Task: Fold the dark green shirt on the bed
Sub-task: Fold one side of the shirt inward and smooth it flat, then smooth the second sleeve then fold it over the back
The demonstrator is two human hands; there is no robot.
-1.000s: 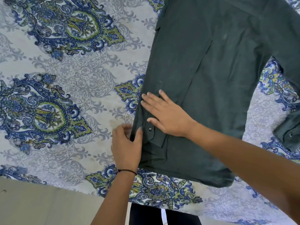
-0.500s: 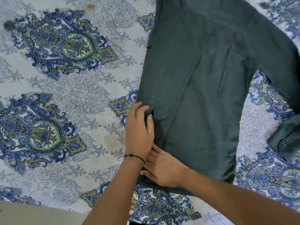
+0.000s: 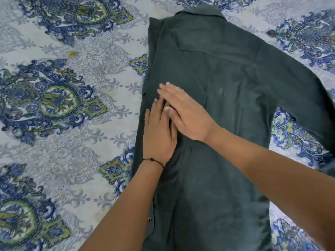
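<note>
Paisley bedding in blue, green and grey covers the bed (image 3: 72, 142), and the shirt (image 3: 226, 124) lies back-up along it with the collar (image 3: 199, 10) at the far end and the hem toward the person. One side of the shirt, the one left of the collar, is already turned in over the back, so that edge runs straight, probably to set the width of the finished fold. Both hands lie flat on that turned-in panel, about halfway down from the collar: the left hand (image 3: 159, 131) with fingers extended and close together, palm down, gripping nothing, and the right hand (image 3: 186, 113) crossing over its fingertips, fingers (image 3: 163, 87) likewise straight and flat on the cloth. They look placed to press the panel down and smooth it so the crease holds. A thin black wrist band (image 3: 153, 161) sits on the left wrist. On the other side of the collar the sleeve (image 3: 299, 98) is unfolded, spread out over the bedding, and its cuff runs out of view. The hem is cut off by the lower edge and hidden under the forearms, and motion blur softens the fingertips.
</note>
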